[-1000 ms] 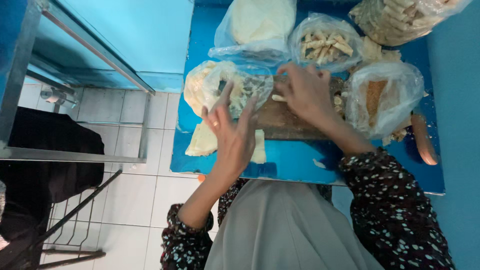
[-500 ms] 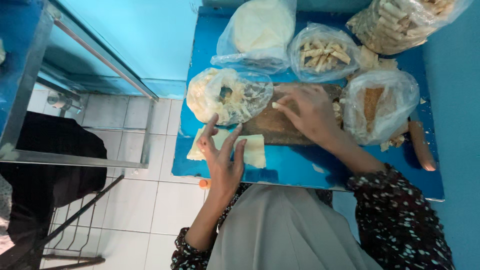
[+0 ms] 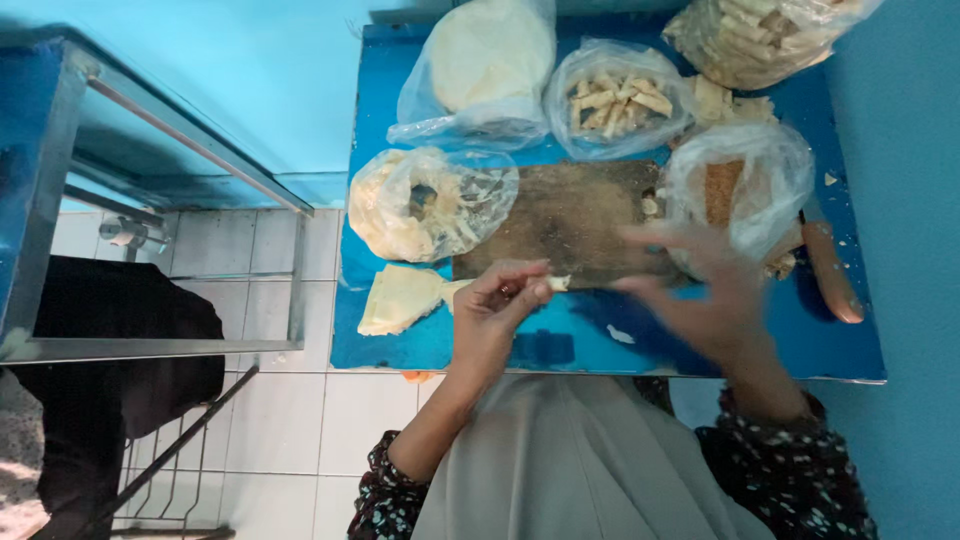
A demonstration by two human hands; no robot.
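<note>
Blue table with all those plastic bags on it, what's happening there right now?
A person works at the blue table with bare hands. The left hand pinches a small pale rolled piece at the near edge of the wooden board. The right hand is blurred, fingers spread, just right of it, holding nothing visible. A folded pale wrapper sheet lies left of the board, with clear bags of pale food around.

Blue table (image 3: 600,345) with wooden board (image 3: 570,220), plastic bags (image 3: 430,205), pastry sheet (image 3: 400,300)

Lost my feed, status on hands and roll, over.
Left hand pinching small pale roll at wooden board edge. Right hand blurred, open, empty. Nothing blocking.
</note>
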